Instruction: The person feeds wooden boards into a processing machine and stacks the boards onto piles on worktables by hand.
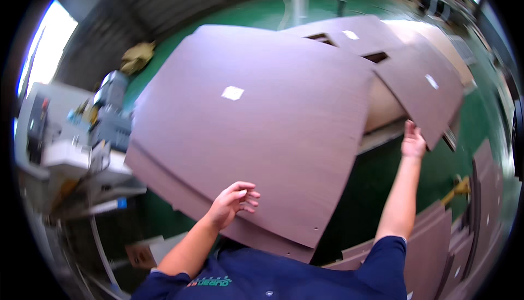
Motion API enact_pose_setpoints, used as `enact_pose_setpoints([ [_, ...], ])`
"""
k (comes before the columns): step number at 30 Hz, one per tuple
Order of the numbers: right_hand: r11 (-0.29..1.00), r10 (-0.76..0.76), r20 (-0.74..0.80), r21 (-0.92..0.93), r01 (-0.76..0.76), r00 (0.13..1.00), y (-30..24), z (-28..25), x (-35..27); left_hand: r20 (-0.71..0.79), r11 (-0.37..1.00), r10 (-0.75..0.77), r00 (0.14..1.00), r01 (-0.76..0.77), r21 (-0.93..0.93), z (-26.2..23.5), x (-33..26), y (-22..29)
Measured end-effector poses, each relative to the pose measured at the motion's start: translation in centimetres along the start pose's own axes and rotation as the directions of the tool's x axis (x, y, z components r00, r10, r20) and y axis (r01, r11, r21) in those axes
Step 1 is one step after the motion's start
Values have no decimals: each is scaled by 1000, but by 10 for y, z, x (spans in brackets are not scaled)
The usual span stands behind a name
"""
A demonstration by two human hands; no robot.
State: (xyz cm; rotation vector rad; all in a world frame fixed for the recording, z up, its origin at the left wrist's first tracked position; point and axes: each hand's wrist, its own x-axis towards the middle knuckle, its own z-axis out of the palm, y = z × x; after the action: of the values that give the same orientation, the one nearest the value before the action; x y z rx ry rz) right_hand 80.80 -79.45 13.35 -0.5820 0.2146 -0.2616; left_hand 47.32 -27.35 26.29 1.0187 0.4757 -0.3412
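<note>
My left hand [233,202] rests half-curled, grasping nothing, on the large brown panel [256,131]; my right hand [413,142] grips the farther panel's [420,87] edge.

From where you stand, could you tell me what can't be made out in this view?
- Head view: what lies under the large brown panel is covered by it.
- Right hand: its fingertips meet the far panel; the grip itself is unclear.
- Machine at left: blurred and bent by the fisheye rim.
- Left hand: palm hidden.
</note>
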Motion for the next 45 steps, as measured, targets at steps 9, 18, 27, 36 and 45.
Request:
enact_pose_setpoints([
  [9, 537, 373, -125, -779, -324, 919, 107, 75, -225, -380, 713, 590, 713, -239, 659, -177, -21, 53],
  [18, 344, 211, -134, -917, -202, 968, 113, 88, -310, -528, 288, 768, 361, 542, 790, -407, 53, 202],
  [27, 409, 318, -164, -865, -291, 934, 92, 89, -310, -596, 327, 562, 574, 507, 797, -456, 76, 250],
  [36, 209, 293, -125, -959, -191, 948, 82, 79, -331, -494, 216, 557, 668, 458, 862, -489, 51, 224],
  [45, 156, 192, -58, -984, -89, 980, 62, 60, -392, -451, -5, 530, 719, 534, 845, -499, -26, 188],
])
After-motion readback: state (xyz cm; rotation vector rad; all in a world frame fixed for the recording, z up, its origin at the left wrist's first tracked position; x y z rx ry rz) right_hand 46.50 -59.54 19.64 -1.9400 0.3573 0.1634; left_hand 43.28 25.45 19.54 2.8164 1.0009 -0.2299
